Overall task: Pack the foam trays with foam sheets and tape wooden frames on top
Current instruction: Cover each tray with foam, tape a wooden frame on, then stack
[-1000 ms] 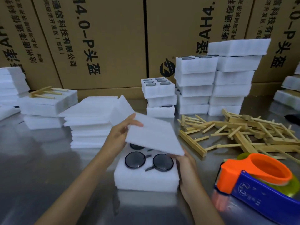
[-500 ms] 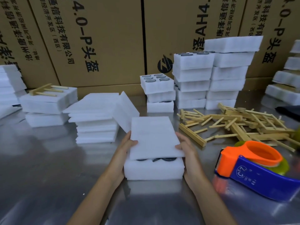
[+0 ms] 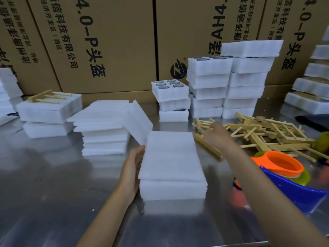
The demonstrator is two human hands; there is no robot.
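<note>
A white foam tray (image 3: 173,190) stands on the steel table in front of me, and a white foam sheet (image 3: 170,155) lies flat on it, covering its top. My left hand (image 3: 136,162) rests flat against the left side of the sheet and tray. Over the near end of the pile of wooden frames (image 3: 263,134) my right hand (image 3: 216,135) is stretched out with loose fingers, holding nothing. A long frame bar (image 3: 208,145) lies just below that hand.
A stack of foam sheets (image 3: 105,129) stands to the left, one sheet leaning on it. Stacked foam trays (image 3: 229,84) stand at the back. An orange and blue tape dispenser (image 3: 284,177) sits at the right. Cardboard boxes (image 3: 106,41) form the back wall.
The foam sheet came down flat onto the tray, hiding the dark round parts. My right hand left the tray and moved right toward the wooden frames. My left hand stayed at the tray's left side.
</note>
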